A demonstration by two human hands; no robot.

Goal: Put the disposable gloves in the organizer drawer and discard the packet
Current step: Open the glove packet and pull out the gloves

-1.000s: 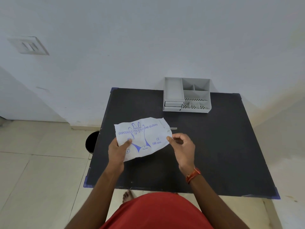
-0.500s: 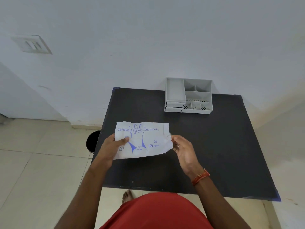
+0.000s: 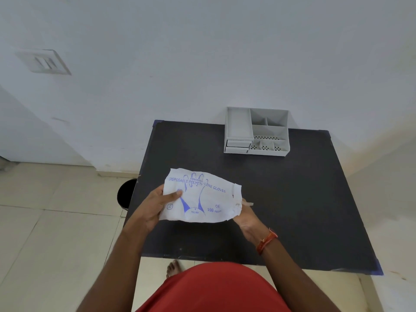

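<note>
A white packet (image 3: pixel 202 197) printed in blue with "disposable polyethylene gloves" is held flat above the black table (image 3: pixel 304 199). My left hand (image 3: pixel 155 206) grips its left edge, thumb on top. My right hand (image 3: pixel 247 218) is at the packet's right end, its fingers hidden behind the packet's torn edge. A small pale strip (image 3: pixel 248 203) pokes out there. The grey organizer (image 3: pixel 256 131) stands at the table's far edge against the wall, with two shut drawers (image 3: pixel 237 147) at its front left.
A black bin (image 3: pixel 126 194) stands on the tiled floor beside the table's left edge. The white wall rises right behind the organizer. My bare foot (image 3: pixel 173 267) shows under the table's near edge.
The packet has turned to lie level and shifted a little left. My right hand has slid from pinching the right edge to behind the packet's right end.
</note>
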